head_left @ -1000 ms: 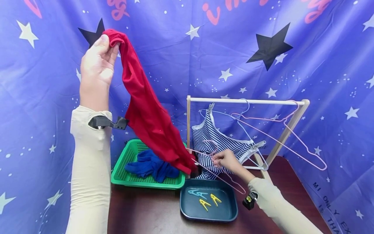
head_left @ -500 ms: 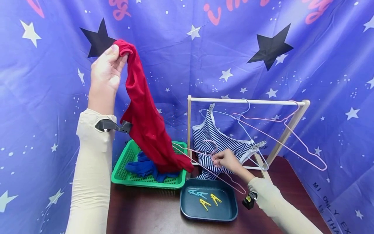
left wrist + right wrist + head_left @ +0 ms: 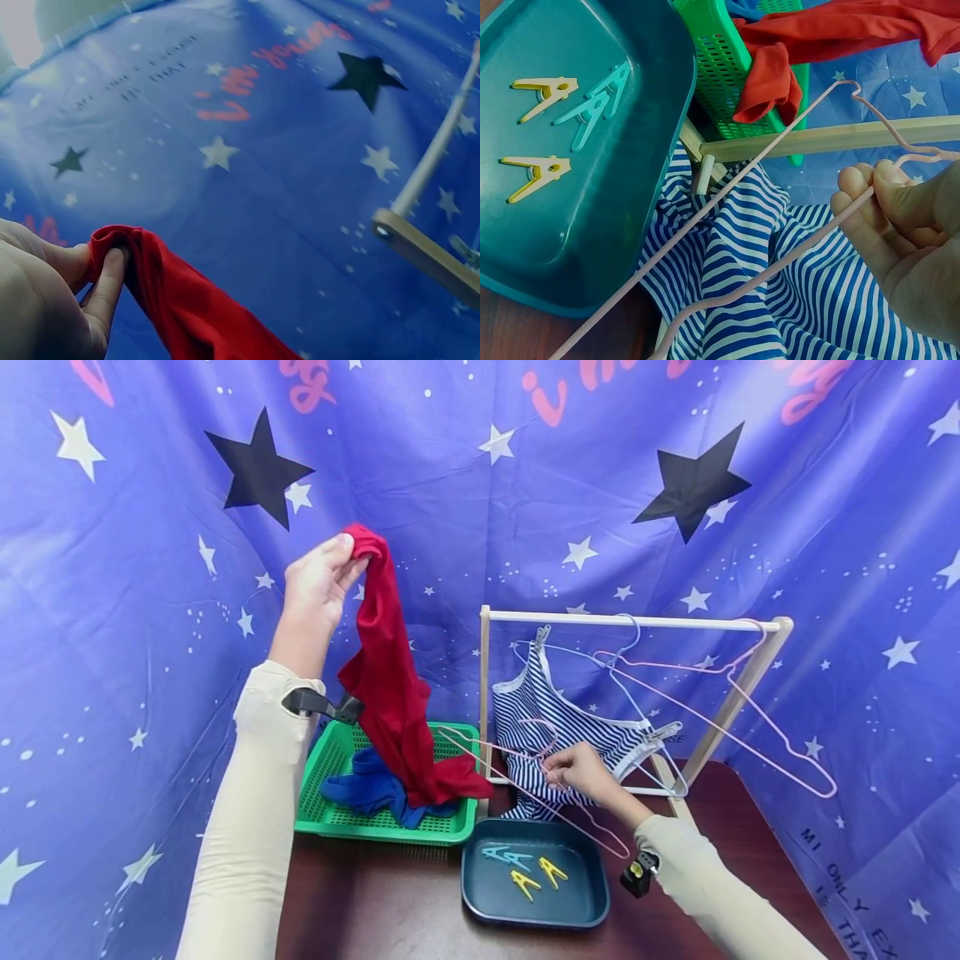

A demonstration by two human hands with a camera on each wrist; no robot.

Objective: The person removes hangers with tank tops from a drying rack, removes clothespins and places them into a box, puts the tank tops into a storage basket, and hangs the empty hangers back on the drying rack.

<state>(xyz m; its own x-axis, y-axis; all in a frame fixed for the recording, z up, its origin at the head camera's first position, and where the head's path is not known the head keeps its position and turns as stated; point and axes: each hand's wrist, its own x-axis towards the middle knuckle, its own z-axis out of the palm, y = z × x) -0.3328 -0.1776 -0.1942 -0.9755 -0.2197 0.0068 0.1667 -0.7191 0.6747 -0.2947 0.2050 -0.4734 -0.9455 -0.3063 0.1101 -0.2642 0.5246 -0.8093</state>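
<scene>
High on the left, my left hand (image 3: 315, 589) pinches the top end of a red garment (image 3: 393, 693) between thumb and fingers. The cloth hangs down from it, its lower end lying over the green basket (image 3: 382, 839) and a blue garment (image 3: 371, 785) inside. In the left wrist view the red cloth (image 3: 187, 307) is folded over the fingertips. My right hand (image 3: 581, 770) holds a pink hanger (image 3: 517, 789) near its neck, in front of a striped top (image 3: 577, 710). From the right wrist, the thumb and fingers show pinching the hanger's wire (image 3: 772, 274).
A small rack (image 3: 637, 620) stands behind, bearing the striped top clipped on a blue hanger (image 3: 628, 693) and another pink hanger (image 3: 705, 720). A dark tray (image 3: 536, 910) with yellow and blue clothespins (image 3: 551, 872) sits in front on the brown table (image 3: 375, 902).
My left hand has come down and to the right with the red garment, whose lower part now bunches over the basket. The right hand stays in place; the hanger's far end now shows in front of the basket.
</scene>
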